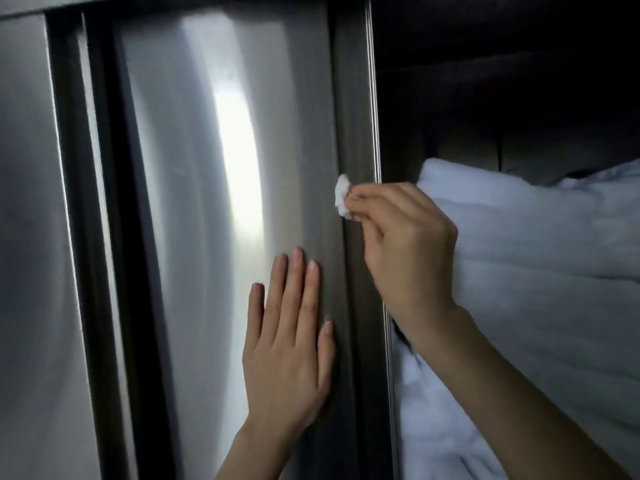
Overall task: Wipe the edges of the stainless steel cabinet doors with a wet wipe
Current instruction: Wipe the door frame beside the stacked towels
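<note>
A stainless steel cabinet door (214, 168) fills the middle of the head view, with a bright reflection down its face. My right hand (405, 244) pinches a small crumpled white wet wipe (343, 196) and holds it against the door's right edge strip (356, 133). My left hand (291, 341) lies flat on the door face just left of that edge, below the wipe, fingers straight and pointing up.
A second steel door (27, 237) stands at the left, parted from the middle one by a dark vertical gap (100, 220). To the right the cabinet is open and dark inside, with white folded bedding (536, 271) stacked in it.
</note>
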`<action>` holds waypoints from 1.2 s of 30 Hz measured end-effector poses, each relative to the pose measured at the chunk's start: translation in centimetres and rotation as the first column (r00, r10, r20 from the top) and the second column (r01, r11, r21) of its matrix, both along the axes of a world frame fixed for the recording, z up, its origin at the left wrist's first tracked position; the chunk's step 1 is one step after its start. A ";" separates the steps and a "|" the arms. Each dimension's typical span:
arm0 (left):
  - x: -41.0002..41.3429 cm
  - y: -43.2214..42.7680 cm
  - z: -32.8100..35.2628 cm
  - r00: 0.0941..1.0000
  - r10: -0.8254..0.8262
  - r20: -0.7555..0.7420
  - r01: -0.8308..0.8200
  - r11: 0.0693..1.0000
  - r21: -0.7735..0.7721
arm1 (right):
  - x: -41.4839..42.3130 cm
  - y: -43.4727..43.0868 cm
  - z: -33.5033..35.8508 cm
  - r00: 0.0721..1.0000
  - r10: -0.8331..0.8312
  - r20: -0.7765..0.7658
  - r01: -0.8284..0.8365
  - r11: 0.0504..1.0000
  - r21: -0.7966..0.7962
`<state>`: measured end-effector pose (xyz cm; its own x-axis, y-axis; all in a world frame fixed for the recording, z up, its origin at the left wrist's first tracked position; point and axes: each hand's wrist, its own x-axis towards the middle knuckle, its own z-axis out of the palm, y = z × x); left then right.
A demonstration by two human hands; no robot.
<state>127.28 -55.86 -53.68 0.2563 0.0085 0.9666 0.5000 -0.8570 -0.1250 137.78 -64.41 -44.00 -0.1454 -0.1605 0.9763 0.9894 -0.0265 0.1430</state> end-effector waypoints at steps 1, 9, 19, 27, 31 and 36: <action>0.0 -0.1 -1.3 1.000 0.000 -0.008 0.000 1.000 -0.004 | -0.2 0.1 -2.6 1.000 0.017 -0.024 -0.017 1.000 0.009; 0.1 0.4 -4.3 1.000 -0.013 -0.001 0.013 1.000 -0.020 | -0.2 -0.7 -12.1 0.998 0.056 -0.002 -0.056 0.996 -0.071; -0.4 0.3 -9.2 0.996 -0.081 -0.047 0.079 0.996 -0.044 | -0.5 -2.6 -19.6 0.998 0.037 -0.060 -0.055 0.941 -0.333; -2.1 -0.1 -13.7 0.985 -0.090 -0.147 0.078 0.993 -0.087 | -0.3 -1.8 -16.8 1.000 -0.018 -0.001 0.017 0.981 -0.192; -2.5 0.1 -14.6 0.980 -0.111 -0.166 0.096 0.991 -0.095 | -0.3 -1.0 -17.6 1.000 -0.007 -0.005 0.006 0.993 -0.117; -3.0 0.1 -17.8 0.971 -0.112 -0.212 0.088 0.989 -0.121 | -0.1 -3.6 -29.7 1.000 0.001 0.027 0.011 0.896 -0.444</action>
<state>124.24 -55.75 -71.45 0.4652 0.0752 0.8820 0.3822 -0.9158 -0.1235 137.64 -68.02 -73.74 -0.1713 0.2896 0.9417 0.9852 0.0410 0.1666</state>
